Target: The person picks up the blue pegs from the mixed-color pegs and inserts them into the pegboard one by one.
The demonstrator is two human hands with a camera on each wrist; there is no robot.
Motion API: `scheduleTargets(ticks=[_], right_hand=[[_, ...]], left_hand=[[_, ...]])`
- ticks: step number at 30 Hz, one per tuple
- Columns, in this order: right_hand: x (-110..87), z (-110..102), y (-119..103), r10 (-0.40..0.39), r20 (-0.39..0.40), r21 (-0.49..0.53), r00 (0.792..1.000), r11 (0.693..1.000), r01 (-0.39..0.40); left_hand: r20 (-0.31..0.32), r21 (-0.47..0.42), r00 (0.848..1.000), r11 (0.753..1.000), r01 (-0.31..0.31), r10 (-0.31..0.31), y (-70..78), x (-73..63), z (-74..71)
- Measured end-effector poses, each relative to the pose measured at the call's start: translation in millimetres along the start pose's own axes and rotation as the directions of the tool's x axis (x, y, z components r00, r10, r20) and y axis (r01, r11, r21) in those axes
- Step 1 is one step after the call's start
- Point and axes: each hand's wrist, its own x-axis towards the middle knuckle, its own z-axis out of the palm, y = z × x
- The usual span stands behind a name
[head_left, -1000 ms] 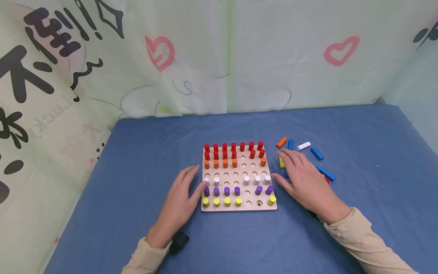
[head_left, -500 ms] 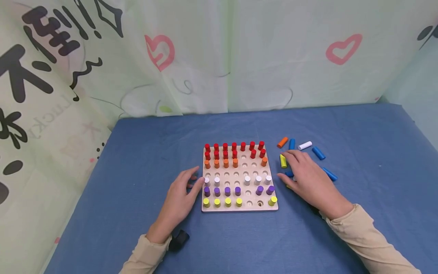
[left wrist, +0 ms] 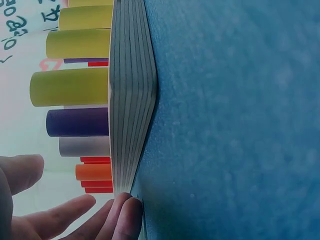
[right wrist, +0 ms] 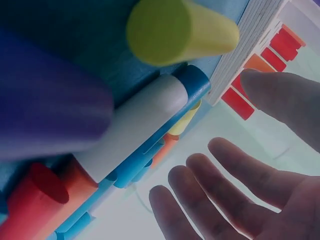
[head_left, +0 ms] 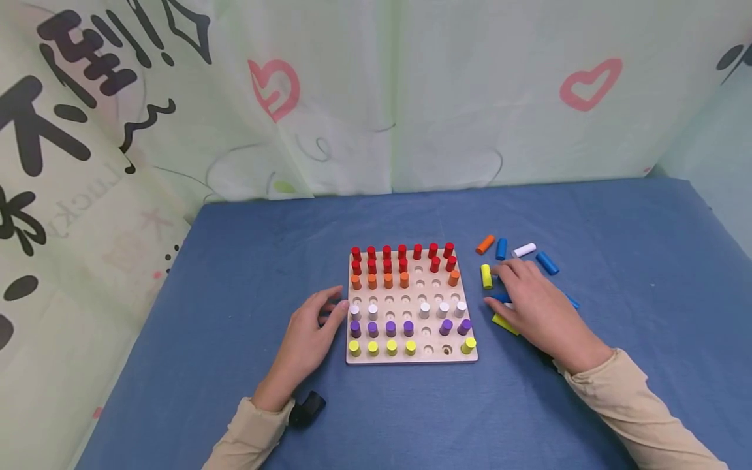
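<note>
A wooden pegboard (head_left: 382, 360) stands with upright pegs in rows: red at the back, then orange, white, purple and yellow. Some of its holes are bare. My left hand (head_left: 308, 336) is beside the board's left side, and the left wrist view shows its fingertips right at the layered edge (left wrist: 131, 95). Over the loose pegs right of the board hovers my right hand (head_left: 534, 307), fingers spread with nothing between them. Close to it lie a yellow peg (head_left: 486, 277) and another yellow peg (head_left: 505, 324); a white peg (right wrist: 135, 120) and a purple peg (right wrist: 45, 100) show under it.
Behind the right hand lie an orange peg (head_left: 485, 245), a white peg (head_left: 523, 250) and a blue peg (head_left: 548, 262). More pegs are partly hidden by that hand. A blue cloth (head_left: 264, 261) covers the table, with a printed curtain (head_left: 470, 98) behind it.
My right hand has drifted a little to the right over the loose pegs, uncovering two yellow pegs. My left hand has stayed almost still by the board.
</note>
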Motion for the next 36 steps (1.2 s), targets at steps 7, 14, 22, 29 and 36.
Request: scheduleTargets(ticks=[7,14,22,29,36], right_hand=[[-0.8,0.4,2.5,0.0,0.021,-0.01,1.0,1.0,0.001],[-1.0,2.8,4.3,-0.028,0.033,-0.023,0.999,0.999,0.029],[-0.6,4.7,5.3,-0.039,0.04,-0.032,0.998,0.999,0.041],[0.6,4.0,5.5,-0.029,0.077,-0.02,0.997,0.999,0.031],[1.1,4.2,5.1,-0.022,0.098,-0.016,0.995,1.0,0.024]], left_hand=[[-0.015,-0.023,1.0,1.0,0.005,-0.006,-1.1,2.7,0.2],[-0.017,-0.046,1.0,0.999,0.019,-0.02,-3.0,5.9,-0.1],[0.015,-0.108,0.999,0.994,0.036,-0.034,-3.5,9.2,0.3],[0.036,-0.151,0.999,0.988,0.038,-0.032,-7.3,14.6,1.2],[0.054,-0.201,0.998,0.979,0.044,-0.034,-9.1,18.1,2.4]])
